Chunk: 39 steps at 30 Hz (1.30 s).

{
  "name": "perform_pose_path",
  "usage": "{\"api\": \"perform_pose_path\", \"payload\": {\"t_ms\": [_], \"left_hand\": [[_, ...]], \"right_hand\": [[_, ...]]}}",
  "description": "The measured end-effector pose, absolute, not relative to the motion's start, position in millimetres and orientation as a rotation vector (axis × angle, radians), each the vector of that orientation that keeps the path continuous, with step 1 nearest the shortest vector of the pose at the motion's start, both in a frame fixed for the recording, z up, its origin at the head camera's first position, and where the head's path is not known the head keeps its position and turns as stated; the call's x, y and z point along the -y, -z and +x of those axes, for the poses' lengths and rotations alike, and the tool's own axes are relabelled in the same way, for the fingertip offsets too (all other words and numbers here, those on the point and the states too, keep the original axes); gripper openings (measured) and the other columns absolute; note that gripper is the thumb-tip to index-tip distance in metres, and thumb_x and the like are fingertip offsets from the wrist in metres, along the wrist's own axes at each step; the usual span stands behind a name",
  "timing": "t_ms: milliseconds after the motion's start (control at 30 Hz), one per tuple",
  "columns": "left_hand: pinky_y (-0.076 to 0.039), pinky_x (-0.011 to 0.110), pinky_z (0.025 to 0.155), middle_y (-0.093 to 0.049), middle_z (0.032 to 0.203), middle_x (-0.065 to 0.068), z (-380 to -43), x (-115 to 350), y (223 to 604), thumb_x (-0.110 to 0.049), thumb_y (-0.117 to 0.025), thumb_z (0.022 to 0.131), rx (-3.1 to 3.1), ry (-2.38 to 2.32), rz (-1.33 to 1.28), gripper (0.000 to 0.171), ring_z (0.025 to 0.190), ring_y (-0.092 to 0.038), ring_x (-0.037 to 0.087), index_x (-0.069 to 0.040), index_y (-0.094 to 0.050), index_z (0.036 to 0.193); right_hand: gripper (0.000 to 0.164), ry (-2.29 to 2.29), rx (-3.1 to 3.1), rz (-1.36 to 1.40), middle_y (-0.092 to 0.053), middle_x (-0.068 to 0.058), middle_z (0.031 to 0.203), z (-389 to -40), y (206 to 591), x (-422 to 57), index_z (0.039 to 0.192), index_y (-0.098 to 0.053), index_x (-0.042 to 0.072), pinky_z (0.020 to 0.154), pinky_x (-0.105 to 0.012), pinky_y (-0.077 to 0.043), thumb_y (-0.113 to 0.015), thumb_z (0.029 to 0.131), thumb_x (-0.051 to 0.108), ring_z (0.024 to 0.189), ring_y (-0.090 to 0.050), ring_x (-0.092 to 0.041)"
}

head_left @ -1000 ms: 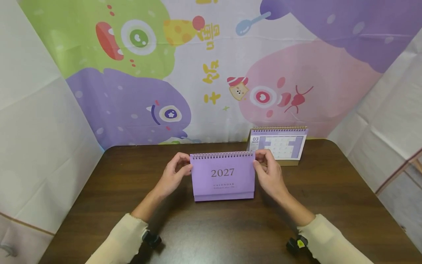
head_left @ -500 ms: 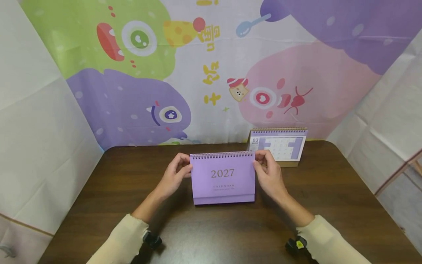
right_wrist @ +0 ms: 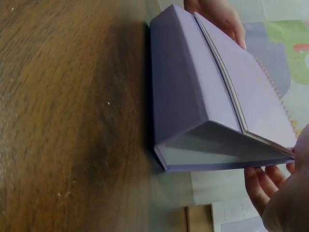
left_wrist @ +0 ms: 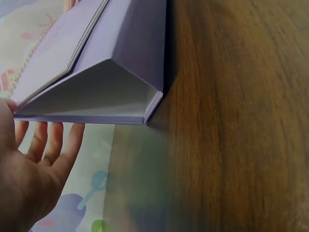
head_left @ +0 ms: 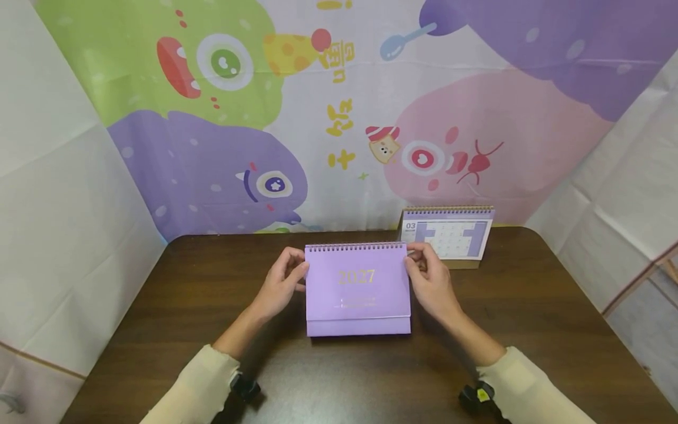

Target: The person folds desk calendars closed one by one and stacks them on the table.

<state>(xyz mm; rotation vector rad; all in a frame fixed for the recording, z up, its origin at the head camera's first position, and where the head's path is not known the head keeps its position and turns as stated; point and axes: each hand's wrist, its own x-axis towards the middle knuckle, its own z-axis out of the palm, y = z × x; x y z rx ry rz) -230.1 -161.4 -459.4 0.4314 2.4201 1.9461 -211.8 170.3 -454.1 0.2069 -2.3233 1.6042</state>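
A purple 2027 desk calendar with a spiral top edge is propped as a tent in the middle of the table, its cover facing me. My left hand grips its upper left corner, thumb in front and fingers behind. At the upper right corner my right hand holds it the same way. Both wrist views look into the hollow inside of the calendar stand. Whether its base touches the wood, I cannot tell.
Behind and to the right stands a second spiral desk calendar, opened to a page marked 03; the right hand partly covers it. The dark wooden table meets a cartoon-printed cloth at the back. White sheets hang at the sides.
The purple calendar's lower edge has come toward me, so its cover leans back more and the gold print catches the light. Both hands keep their hold nearly in place.
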Motion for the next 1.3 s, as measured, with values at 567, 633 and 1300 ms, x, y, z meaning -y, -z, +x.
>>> {"api": "perform_pose_path", "payload": {"t_ms": [567, 633, 1300], "left_hand": [[-0.073, 0.046, 0.076, -0.067, 0.110, 0.018, -223.3, 153.1, 464.7, -0.017, -0.060, 0.117, -2.477, -1.763, 0.166, 0.025, 0.087, -0.072, 0.016, 0.004, -0.060, 0.131], [-0.073, 0.045, 0.076, -0.068, 0.111, 0.019, -223.8, 152.4, 465.6, -0.016, -0.060, 0.117, -2.476, -1.752, 0.141, 0.026, 0.087, -0.072, 0.016, 0.005, -0.061, 0.132], [-0.072, 0.048, 0.082, -0.072, 0.123, 0.026, -223.3, 153.2, 474.9, -0.009, -0.061, 0.112, -2.379, -1.668, 0.081, 0.041, 0.091, -0.079, 0.020, 0.014, -0.059, 0.146]], "right_hand": [[0.059, -1.348, 2.528, 0.406, -0.080, -0.014, 0.113, -263.5, 534.9, -204.7, 0.155, -0.066, 0.002, 0.077, -0.028, -0.061, -0.078, 0.104, 0.028, 0.091, -0.075, -0.017], [0.059, -1.298, 2.586, 0.360, -0.081, -0.010, 0.115, -268.9, 542.7, -206.0, 0.156, -0.066, 0.003, 0.079, -0.026, -0.062, -0.078, 0.103, 0.027, 0.092, -0.075, -0.013], [0.068, -1.159, 2.879, 0.353, -0.080, -0.013, 0.129, -272.6, 557.1, -201.6, 0.162, -0.060, 0.005, 0.089, -0.034, -0.062, -0.077, 0.101, 0.030, 0.101, -0.075, -0.016]]}}
